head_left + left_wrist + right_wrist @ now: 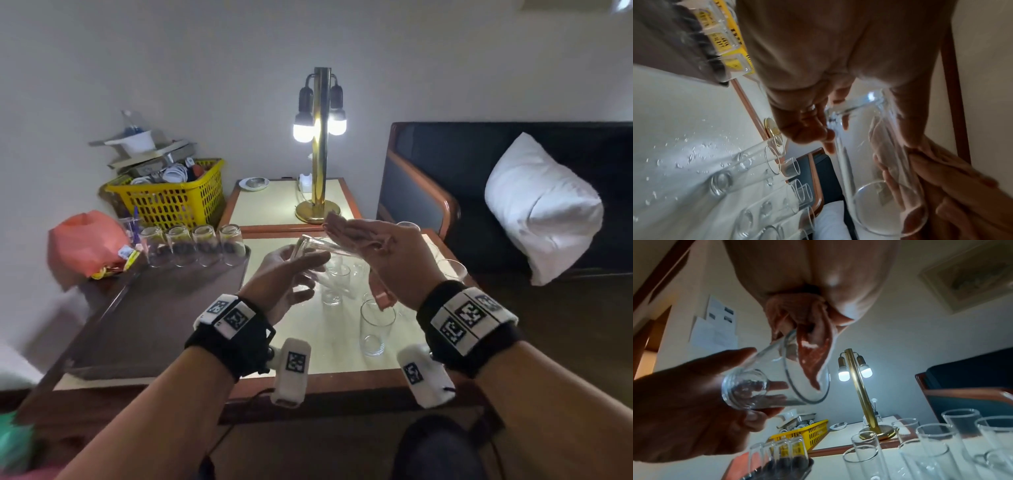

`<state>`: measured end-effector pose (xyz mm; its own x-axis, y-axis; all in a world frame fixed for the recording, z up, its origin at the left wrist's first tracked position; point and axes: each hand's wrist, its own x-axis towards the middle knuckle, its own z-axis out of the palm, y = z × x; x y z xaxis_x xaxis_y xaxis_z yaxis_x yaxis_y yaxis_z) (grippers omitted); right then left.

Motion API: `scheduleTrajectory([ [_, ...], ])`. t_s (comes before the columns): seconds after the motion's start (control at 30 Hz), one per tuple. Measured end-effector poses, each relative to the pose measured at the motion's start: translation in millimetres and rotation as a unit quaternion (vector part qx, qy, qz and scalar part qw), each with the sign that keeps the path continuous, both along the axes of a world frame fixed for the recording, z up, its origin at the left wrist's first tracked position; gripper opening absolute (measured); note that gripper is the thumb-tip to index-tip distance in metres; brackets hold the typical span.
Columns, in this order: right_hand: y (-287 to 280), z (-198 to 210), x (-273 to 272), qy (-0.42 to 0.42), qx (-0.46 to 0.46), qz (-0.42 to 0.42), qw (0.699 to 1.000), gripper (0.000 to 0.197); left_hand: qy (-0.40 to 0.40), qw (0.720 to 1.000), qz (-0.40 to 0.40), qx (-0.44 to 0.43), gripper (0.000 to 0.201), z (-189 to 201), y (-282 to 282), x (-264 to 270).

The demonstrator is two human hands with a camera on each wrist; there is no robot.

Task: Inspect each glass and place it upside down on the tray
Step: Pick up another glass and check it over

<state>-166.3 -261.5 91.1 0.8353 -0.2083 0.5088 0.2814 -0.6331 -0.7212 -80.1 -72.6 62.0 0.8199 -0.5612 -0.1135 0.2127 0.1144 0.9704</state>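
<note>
My left hand (301, 263) grips a clear glass (313, 248) by its base, tilted on its side above the table. In the left wrist view the glass (859, 146) runs from my fingers toward its rim. My right hand (346, 229) holds a pink cloth (371, 240) at the glass mouth; in the right wrist view the cloth (812, 356) hangs into the glass (766, 382). A dark tray (154, 325) lies at the left with several upside-down glasses (191, 246) along its far edge. Several upright glasses (375, 325) stand on the table below my hands.
A yellow basket (171, 198) of clutter and a pink bag (85, 243) sit behind the tray. A lit brass lamp (320, 144) and a small dish (254, 183) stand on the far table. A dark sofa with a white pillow (541, 205) is at the right. Water drops (684, 154) dot the tabletop.
</note>
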Motion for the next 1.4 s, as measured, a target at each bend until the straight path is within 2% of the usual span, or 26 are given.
scheduleTrajectory([
  [0.1, 12.3, -5.5, -9.2, 0.006, 0.067, -0.008, 0.998, 0.039, 0.039, 0.997, 0.038, -0.061, 0.055, -0.3, -6.6, -10.9],
  [0.17, 22.9, -10.9, -13.5, 0.017, 0.124, 0.025, 0.992, 0.038, 0.053, 0.994, 0.053, -0.077, 0.064, 1.8, -13.6, -16.7],
  [0.23, 34.1, -15.3, -17.4, 0.009, 0.179, 0.050, 0.983, 0.035, 0.058, 0.993, 0.069, -0.074, 0.066, 6.9, -20.2, -22.1],
  [0.33, 44.7, -23.6, -16.6, -0.009, 0.173, 0.036, 0.984, 0.035, 0.053, 0.993, 0.089, -0.050, 0.071, 11.1, -26.6, -28.9],
  [0.4, 50.2, -22.2, -15.5, 0.002, 0.221, 0.019, 0.975, 0.030, 0.064, 0.994, 0.078, -0.037, 0.065, 12.1, -25.2, -30.7],
  [0.47, 50.2, -18.9, -15.2, 0.009, 0.295, 0.001, 0.955, 0.024, 0.056, 0.997, 0.041, -0.019, 0.048, 14.0, -18.8, -29.7],
  [0.57, 49.9, -17.6, -16.3, 0.002, 0.350, 0.007, 0.937, 0.021, -0.043, 0.999, 0.009, 0.018, 0.040, 17.4, -13.2, -28.1],
  [0.63, 57.1, -19.0, -21.8, -0.014, 0.339, 0.022, 0.940, 0.028, -0.077, 0.995, 0.066, 0.007, 0.049, 19.2, -15.8, -31.6],
  [0.73, 72.0, -16.9, -31.0, -0.022, 0.292, 0.037, 0.955, 0.040, -0.057, 0.986, 0.156, -0.003, 0.063, 22.1, -22.5, -33.9],
  [0.8, 68.6, -15.4, -28.0, -0.010, 0.267, 0.008, 0.964, 0.043, -0.052, 0.991, 0.124, 0.016, 0.063, 22.1, -22.5, -34.2],
  [0.9, 57.3, -14.0, -23.3, -0.009, 0.293, -0.028, 0.956, 0.035, -0.089, 0.995, 0.030, 0.023, 0.042, 23.9, -20.6, -34.3],
  [0.97, 64.9, -16.2, -27.7, -0.013, 0.258, -0.035, 0.966, 0.034, -0.113, 0.990, 0.083, -0.002, 0.045, 24.2, -21.0, -32.1],
  [1.03, 76.0, -16.1, -34.5, -0.005, 0.238, -0.019, 0.971, 0.034, -0.104, 0.986, 0.129, -0.022, 0.060, 22.5, -22.2, -28.4],
  [1.1, 71.4, -12.3, -31.2, 0.002, 0.225, -0.029, 0.974, 0.037, -0.065, 0.996, 0.067, -0.003, 0.068, 19.1, -21.6, -27.2],
  [1.17, 61.3, -6.0, -25.9, 0.009, 0.234, -0.056, 0.971, 0.044, -0.087, 0.996, 0.004, 0.033, 0.062, 18.0, -21.9, -29.9],
  [1.23, 64.0, -2.6, -28.9, 0.019, 0.223, -0.050, 0.973, 0.044, -0.108, 0.993, 0.040, 0.025, 0.061, 16.1, -23.0, -26.7],
  [1.3, 76.7, -0.6, -37.0, 0.032, 0.206, -0.013, 0.978, 0.040, -0.071, 0.993, 0.085, -0.028, 0.067, 16.2, -24.5, -24.3],
  [1.37, 71.9, -1.5, -32.7, 0.034, 0.211, -0.031, 0.976, 0.041, -0.047, 0.997, 0.049, -0.029, 0.067, 16.2, -24.8, -26.1],
  [1.4, 65.4, 0.4, -28.7, 0.030, 0.220, -0.050, 0.974, 0.043, -0.065, 0.998, 0.015, -0.009, 0.062, 17.0, -25.5, -27.4],
])
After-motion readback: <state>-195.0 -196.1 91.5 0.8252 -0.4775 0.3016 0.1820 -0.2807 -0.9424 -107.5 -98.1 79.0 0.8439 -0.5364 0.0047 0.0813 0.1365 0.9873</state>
